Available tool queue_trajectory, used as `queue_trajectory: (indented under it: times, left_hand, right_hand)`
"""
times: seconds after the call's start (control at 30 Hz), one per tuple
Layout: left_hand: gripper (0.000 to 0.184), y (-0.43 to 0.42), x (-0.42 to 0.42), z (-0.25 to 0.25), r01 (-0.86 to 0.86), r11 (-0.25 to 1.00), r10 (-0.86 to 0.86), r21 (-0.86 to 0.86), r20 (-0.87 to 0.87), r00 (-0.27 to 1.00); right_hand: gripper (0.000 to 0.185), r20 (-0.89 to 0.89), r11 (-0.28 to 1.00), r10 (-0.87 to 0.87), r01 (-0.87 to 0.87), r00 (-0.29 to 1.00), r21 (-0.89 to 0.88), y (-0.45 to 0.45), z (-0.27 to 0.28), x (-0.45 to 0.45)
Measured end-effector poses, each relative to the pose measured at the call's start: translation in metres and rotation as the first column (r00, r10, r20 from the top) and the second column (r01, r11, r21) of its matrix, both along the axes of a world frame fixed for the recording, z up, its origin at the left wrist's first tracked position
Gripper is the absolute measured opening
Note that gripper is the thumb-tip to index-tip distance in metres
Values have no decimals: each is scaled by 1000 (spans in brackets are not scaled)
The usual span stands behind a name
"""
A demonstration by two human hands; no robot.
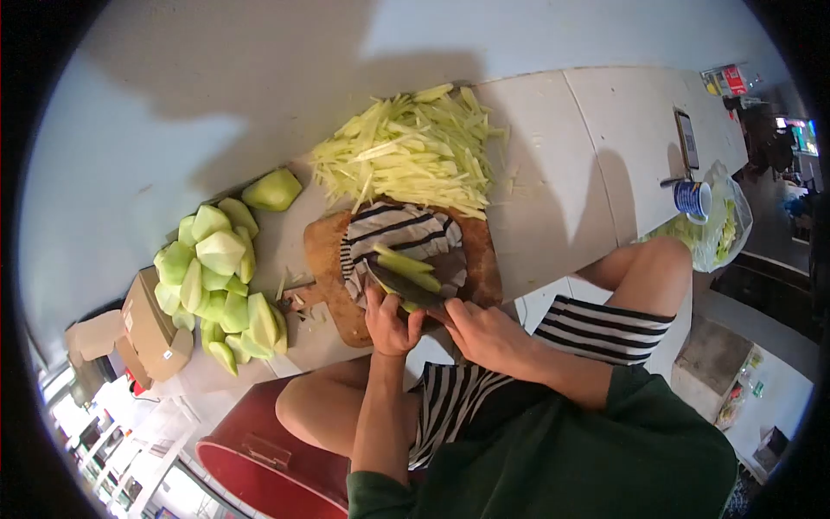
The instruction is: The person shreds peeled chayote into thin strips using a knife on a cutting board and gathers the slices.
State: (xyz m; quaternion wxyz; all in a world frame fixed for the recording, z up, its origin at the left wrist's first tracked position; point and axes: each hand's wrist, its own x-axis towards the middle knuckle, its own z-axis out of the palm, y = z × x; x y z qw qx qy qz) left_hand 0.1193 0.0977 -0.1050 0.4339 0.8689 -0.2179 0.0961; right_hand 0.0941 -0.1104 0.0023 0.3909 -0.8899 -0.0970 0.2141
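Observation:
My right hand (484, 333) is closed around the handle of a knife (405, 286), its dark blade slanting up and left across the board. My left hand (391, 324) presses with curled fingers on a pale green vegetable piece (391, 302), partly hidden by the blade and fingers. Beyond the blade lie cut green sticks (406, 264). Beneath them a black-and-white striped cloth (402, 227) covers part of a wooden cutting board (328, 246). A large heap of pale green strips (411, 151) sits just behind the board.
Peeled green chunks (220, 251) are piled at left, near a cardboard box (156, 324). At right are a phone (686, 138), a blue cup (692, 199) and a plastic bag (726, 225) with greens. A red tub (259, 441) stands below the table edge.

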Motion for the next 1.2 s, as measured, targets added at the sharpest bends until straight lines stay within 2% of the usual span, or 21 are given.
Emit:
queue_trajectory:
  times: [0.07,0.1,0.23,0.33,0.4,0.43,0.5,0.53,0.63,0.67,0.73,0.77,0.97,1.07,1.13,1.2]
  left_hand:
    - [51,0,-6,-2,-46,998,39,-53,-122,992]
    - [50,-3,-1,-5,-34,994,32,-106,-24,999]
    - [49,1,-4,-6,-42,999,42,-33,-4,999]
    - [45,-1,-1,-4,1,999,2,48,-49,999]
    - [46,-4,1,0,-22,997,22,-71,0,1000]
    - [46,-3,0,-4,-24,997,24,-75,-2,1000]
    - [49,1,-10,-10,-35,995,25,-94,-113,993]
    - [49,-2,-6,-4,-36,995,26,-97,-103,994]
    - [54,-6,5,2,-26,998,31,-61,87,996]
    - [54,-2,-2,-2,-17,998,22,-57,79,997]
    - [52,-2,-2,-6,-32,994,27,-100,-50,998]
    - [49,-4,-1,-5,-34,993,34,-116,-4,999]
    - [46,-8,2,2,-64,994,70,-91,72,995]
    - [47,-7,6,0,-56,991,69,-122,106,992]
    - [48,-8,7,2,-54,989,70,-138,116,991]
    - [49,-7,4,7,-43,991,49,-127,41,998]
  right_hand:
    - [25,-45,1000,8,-8,999,1,-1,9,-2]
    - [25,-79,1000,24,-24,997,-4,-3,18,1]
    - [24,-105,999,54,-54,993,2,-9,72,0]
    - [28,-87,997,68,-65,994,37,-14,74,-6]
    - [28,-57,998,49,-47,997,39,-12,65,-7]
    - [28,-28,998,36,-35,999,48,-11,55,-7]
    - [26,-47,1000,1,1,999,30,5,9,-10]
    - [24,-38,1000,-27,28,999,14,8,-4,-7]
    - [24,-13,999,-40,40,999,36,7,-3,-5]
    - [24,-21,998,-48,49,999,39,8,-1,-11]
    - [22,83,999,-33,31,996,24,5,12,-2]
    - [24,-38,999,-17,19,999,40,1,30,-1]
    - [24,-88,999,4,0,996,47,-8,73,-11]
    - [24,-70,995,-54,60,996,80,-5,67,-15]
    - [24,-63,998,-31,34,998,46,-4,61,-14]
    - [24,-64,1000,-13,14,998,15,0,44,-12]
